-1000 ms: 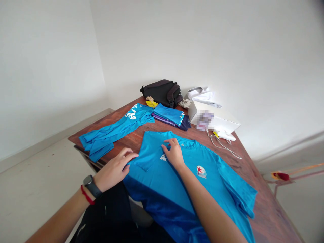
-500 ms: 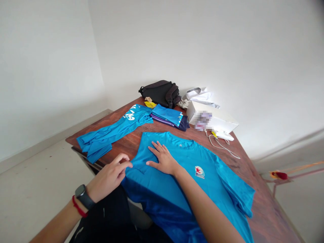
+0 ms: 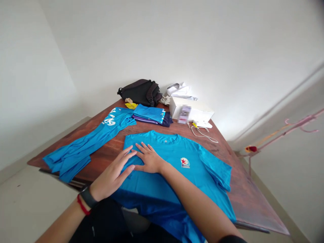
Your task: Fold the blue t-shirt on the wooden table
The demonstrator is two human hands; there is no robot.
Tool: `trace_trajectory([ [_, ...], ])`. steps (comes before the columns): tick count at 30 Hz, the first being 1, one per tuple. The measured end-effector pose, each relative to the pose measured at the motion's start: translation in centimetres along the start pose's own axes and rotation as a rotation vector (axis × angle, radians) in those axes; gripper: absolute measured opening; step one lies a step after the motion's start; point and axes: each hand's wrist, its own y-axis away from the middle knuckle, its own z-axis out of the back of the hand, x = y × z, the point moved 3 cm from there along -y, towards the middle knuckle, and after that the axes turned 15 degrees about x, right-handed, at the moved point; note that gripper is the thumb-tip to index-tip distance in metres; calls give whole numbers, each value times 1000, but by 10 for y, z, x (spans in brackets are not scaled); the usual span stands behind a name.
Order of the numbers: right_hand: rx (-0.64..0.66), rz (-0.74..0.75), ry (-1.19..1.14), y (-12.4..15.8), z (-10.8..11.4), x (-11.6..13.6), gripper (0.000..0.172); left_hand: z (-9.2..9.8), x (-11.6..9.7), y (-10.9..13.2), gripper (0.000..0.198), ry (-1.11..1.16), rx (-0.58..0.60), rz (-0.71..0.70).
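Observation:
A blue T-shirt (image 3: 167, 148) with a round red-and-white chest logo lies spread on the wooden table, its lower part hanging over the near edge toward my lap. My right hand (image 3: 149, 159) rests flat on the shirt's left side, fingers spread. Beside it, my left hand (image 3: 115, 173) is at the shirt's left edge with its fingers stretched out, the tips close to my right fingers. Whether those fingertips touch the cloth I cannot tell. The shirt's right sleeve (image 3: 215, 165) lies out flat.
Left on the table (image 3: 255, 199) lies another blue garment (image 3: 93, 135) with white print. Behind are a folded clothes stack (image 3: 149, 114), a yellow cloth (image 3: 131, 105), a black backpack (image 3: 138, 91), a white box (image 3: 199, 111) and a white cable (image 3: 205, 135). A pink rack (image 3: 280, 135) stands at right.
My left hand has let go of the shirt's left edge; its fingers have opened and come nearer my right hand. The view has turned right, while my right hand stays flat on the shirt.

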Motion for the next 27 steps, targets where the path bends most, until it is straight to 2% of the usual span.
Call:
trace_trajectory([
  [2, -23, 11, 7, -2, -1, -2, 79, -11, 5, -21, 55, -24, 39, -20],
  [5, -64, -2, -29, -4, 0, -7, 66, -31, 19, -40, 60, -161, 32, -13],
  [10, -151, -163, -107, -5, 2, -20, 50, -52, 36, -46, 68, -457, 19, 40],
  [15, -216, -308, -70, -3, 0, -27, 58, -53, 33, -46, 66, -576, 75, 82],
  [27, -249, -436, -85, -7, -4, -30, 58, -48, 27, -47, 62, -616, 150, 141],
])
